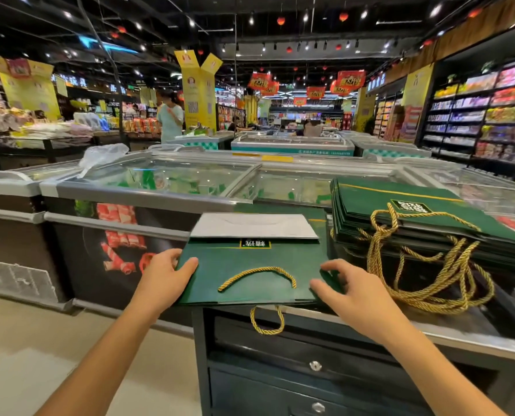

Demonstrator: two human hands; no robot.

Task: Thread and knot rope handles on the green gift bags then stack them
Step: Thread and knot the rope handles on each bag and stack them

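A flat green gift bag (250, 259) lies on the cabinet top in front of me, its white folded base at the far end. One gold rope handle (257, 273) arches across its upper face and a second gold rope handle (266, 321) hangs over the cabinet's front edge. My left hand (163, 276) grips the bag's left edge, thumb on top. My right hand (348, 288) pinches the bag's right near corner. To the right sits a stack of green bags (415, 217) with their gold rope handles (424, 277) spilling toward me.
The bags rest on a dark drawer cabinet (310, 355) with a metal top. Glass-lidded freezer chests (166, 178) stand behind and to the left. Shelves line the right wall, and shoppers stand in the distance.
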